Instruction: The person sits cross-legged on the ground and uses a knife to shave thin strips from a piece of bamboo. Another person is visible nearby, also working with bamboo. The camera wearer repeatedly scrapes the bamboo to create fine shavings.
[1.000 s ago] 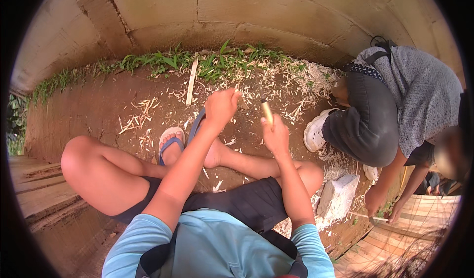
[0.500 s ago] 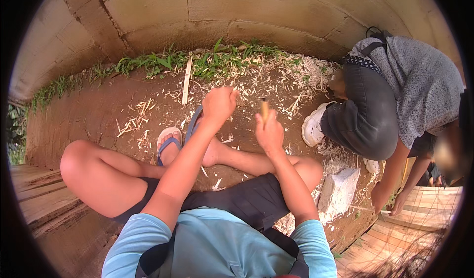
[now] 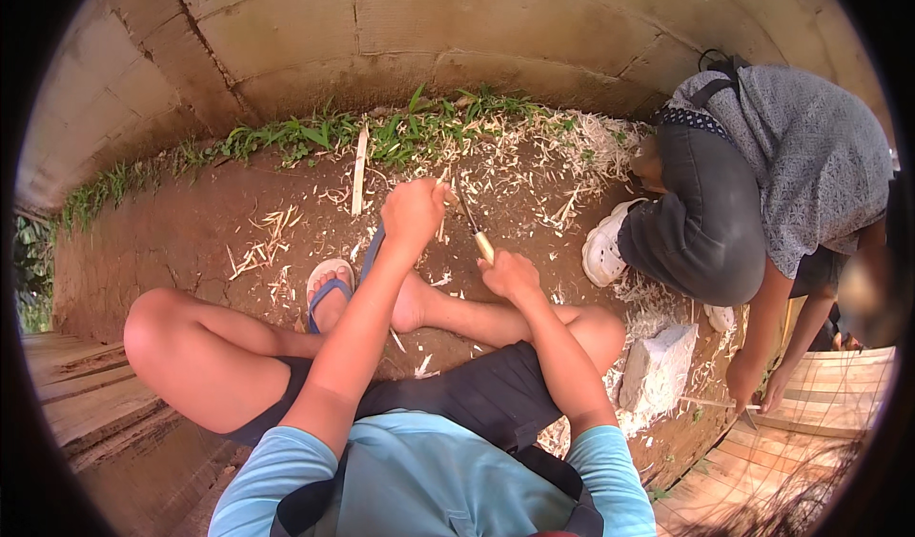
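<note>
My left hand (image 3: 414,221) is closed in a fist above my sandalled feet. A short pale tip of a thin wooden stick (image 3: 445,175) shows by its thumb, and the fist hides the rest. In my right hand (image 3: 511,275) is a knife (image 3: 484,246), gripped by its light wooden handle. Its narrow dark blade slants up and away, with its end close beside my left thumb and the stick tip. Whether the blade touches the stick I cannot tell.
Wood shavings (image 3: 596,146) litter the dirt around a flat wooden strip (image 3: 359,170). A block wall (image 3: 515,80) rises behind grass. At right, a pale block (image 3: 658,370) stands near a crouching co-worker (image 3: 810,146), whose hands hold a thin stick. Planks (image 3: 91,399) lie at left.
My right hand has moved slightly down and left, and its knife has swung so the blade now shows beside my left hand. My left hand has shifted slightly left and down.
</note>
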The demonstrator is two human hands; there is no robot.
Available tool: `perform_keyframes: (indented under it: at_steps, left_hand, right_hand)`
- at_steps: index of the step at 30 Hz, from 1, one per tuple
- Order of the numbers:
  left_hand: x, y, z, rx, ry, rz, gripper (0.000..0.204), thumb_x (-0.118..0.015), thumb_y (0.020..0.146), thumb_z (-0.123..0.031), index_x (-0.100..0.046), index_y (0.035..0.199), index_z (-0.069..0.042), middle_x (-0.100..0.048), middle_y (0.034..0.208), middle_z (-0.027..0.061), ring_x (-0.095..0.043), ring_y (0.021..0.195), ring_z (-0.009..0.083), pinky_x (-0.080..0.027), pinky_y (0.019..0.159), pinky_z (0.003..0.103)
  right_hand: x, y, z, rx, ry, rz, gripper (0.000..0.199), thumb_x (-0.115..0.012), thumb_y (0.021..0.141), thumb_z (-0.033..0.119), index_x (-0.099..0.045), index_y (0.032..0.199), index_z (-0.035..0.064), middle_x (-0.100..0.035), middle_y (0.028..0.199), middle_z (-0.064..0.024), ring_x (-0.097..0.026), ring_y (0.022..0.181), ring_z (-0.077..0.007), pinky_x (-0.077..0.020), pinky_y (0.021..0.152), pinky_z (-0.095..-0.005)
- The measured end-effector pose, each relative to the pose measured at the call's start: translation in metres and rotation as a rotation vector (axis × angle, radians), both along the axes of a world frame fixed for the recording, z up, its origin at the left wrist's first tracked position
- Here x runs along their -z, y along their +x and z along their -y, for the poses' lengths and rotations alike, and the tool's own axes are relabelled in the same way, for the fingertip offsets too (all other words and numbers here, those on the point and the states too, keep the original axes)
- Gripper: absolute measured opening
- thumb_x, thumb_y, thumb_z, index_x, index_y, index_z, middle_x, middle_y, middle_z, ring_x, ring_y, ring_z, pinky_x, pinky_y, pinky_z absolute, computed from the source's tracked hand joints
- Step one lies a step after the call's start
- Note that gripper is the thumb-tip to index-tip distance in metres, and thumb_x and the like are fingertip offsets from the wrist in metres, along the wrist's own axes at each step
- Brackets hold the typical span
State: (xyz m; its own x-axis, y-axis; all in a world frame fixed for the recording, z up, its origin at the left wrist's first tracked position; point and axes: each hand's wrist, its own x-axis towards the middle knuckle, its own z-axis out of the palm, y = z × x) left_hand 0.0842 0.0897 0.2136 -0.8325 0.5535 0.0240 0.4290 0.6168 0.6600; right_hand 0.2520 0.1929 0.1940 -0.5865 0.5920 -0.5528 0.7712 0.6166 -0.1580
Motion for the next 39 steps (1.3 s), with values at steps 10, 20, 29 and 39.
perform_keyframes:
  at_steps: [10,20,29,39]
  left_hand:
    - [0.001,-0.010,0.004,-0.026,0.018,0.057,0.027,-0.059,0.091,-0.033,-0.070,0.084,-0.010,-0.067,0.075,0.0190,-0.066,0.076,0.0405,-0.053,0.069,0.050]
    - [0.011,-0.010,0.003,-0.028,0.070,0.000,0.025,-0.060,0.090,-0.031,-0.069,0.084,-0.009,-0.065,0.072,0.0185,-0.064,0.074,0.0405,-0.050,0.066,0.050]
    - [0.031,-0.038,0.015,-0.097,0.057,0.102,0.032,-0.059,0.091,-0.038,-0.067,0.082,-0.008,-0.066,0.077,0.0197,-0.064,0.079,0.0425,-0.049,0.069,0.052]
    - [0.024,-0.026,0.009,-0.076,0.027,0.031,0.027,-0.052,0.095,-0.031,-0.065,0.090,-0.008,-0.066,0.077,0.0210,-0.064,0.077,0.0427,-0.050,0.068,0.052]
  right_hand:
    - [0.019,-0.006,0.006,0.020,0.024,-0.532,0.036,-0.053,0.095,0.031,-0.048,0.119,0.0047,-0.066,0.095,-0.0261,-0.064,0.087,-0.0463,-0.0495,0.075,-0.0527]
    - [0.026,-0.001,0.003,-0.059,0.006,-0.139,0.040,-0.056,0.093,0.035,-0.053,0.107,-0.0017,-0.066,0.096,-0.0282,-0.063,0.093,-0.0456,-0.0478,0.082,-0.0525]
    - [0.017,-0.010,0.008,-0.056,0.018,-0.225,0.038,-0.056,0.091,0.035,-0.056,0.110,0.0023,-0.066,0.093,-0.0273,-0.064,0.091,-0.0456,-0.0498,0.080,-0.0536]
    - [-0.018,-0.012,0.019,0.152,0.130,-0.961,0.037,-0.053,0.095,0.035,-0.051,0.107,0.0001,-0.067,0.076,-0.0206,-0.067,0.072,-0.0418,-0.0504,0.061,-0.0523]
